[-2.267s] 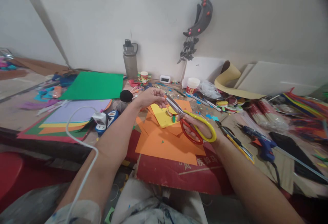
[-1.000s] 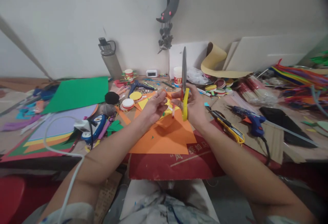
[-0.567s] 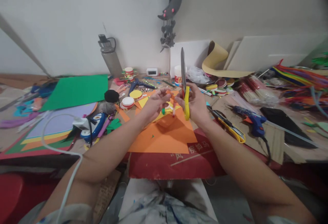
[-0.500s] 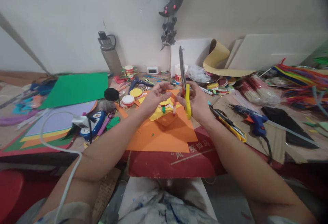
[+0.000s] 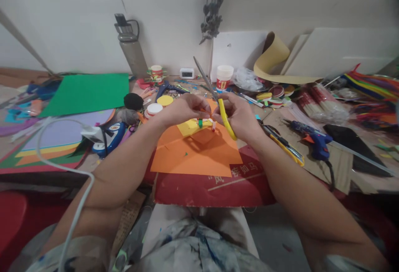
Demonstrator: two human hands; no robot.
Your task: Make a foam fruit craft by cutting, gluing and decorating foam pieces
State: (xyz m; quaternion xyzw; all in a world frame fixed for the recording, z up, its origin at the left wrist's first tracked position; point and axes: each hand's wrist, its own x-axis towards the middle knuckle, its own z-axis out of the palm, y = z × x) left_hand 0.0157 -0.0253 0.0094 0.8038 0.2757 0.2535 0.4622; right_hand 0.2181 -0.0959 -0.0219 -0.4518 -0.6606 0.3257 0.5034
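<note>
Above flat orange paper sheets point(image 5: 187, 155), fingers curled and tips nearly meeting, the left hand point(image 5: 183, 108) pinches a small orange paper strip point(image 5: 211, 116); the right hand point(image 5: 238, 114) grasps yellow-handled metal scissors point(image 5: 222, 111), blades slanting forward and left.

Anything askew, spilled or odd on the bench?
No spill stands out. A tiny green scrap lies stray on the orange sheet, and the bottle by the wall appears tilted, though that may just be lens distortion.
</note>
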